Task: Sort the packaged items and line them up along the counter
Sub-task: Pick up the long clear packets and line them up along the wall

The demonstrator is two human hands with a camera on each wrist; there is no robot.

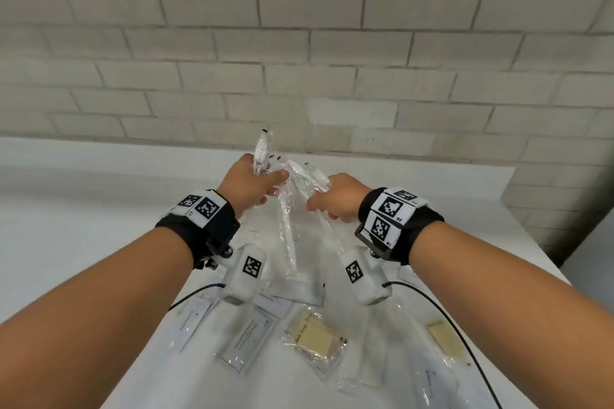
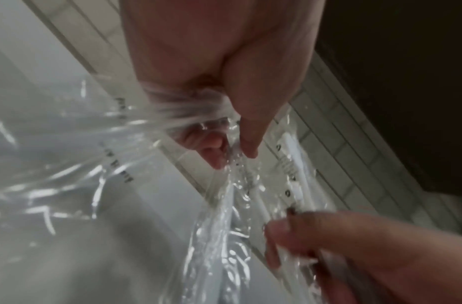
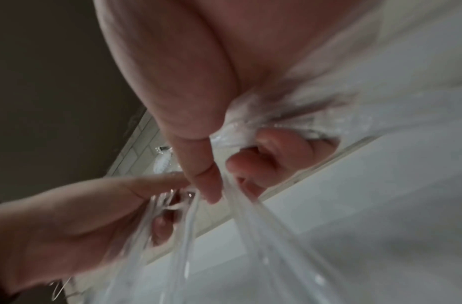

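Nearest, at six o'clock on the white counter (image 1: 83,236), the shampoo sachet (image 1: 248,340) and bath soap packet (image 1: 314,339) lie unsorted. Beyond, toward twelve, the left hand (image 1: 252,186) and right hand (image 1: 339,197) each curl fingers round clear-wrapped toothbrush packets (image 1: 292,226), lifted, probably to separate them.

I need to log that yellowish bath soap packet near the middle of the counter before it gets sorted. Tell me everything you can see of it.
The bath soap packet is a flat pale-yellow bar sealed in a crinkled clear plastic wrapper with dark "Bath Soap" lettering. It lies flat and skewed on the white counter, right of the shampoo sachet, untouched by either hand.
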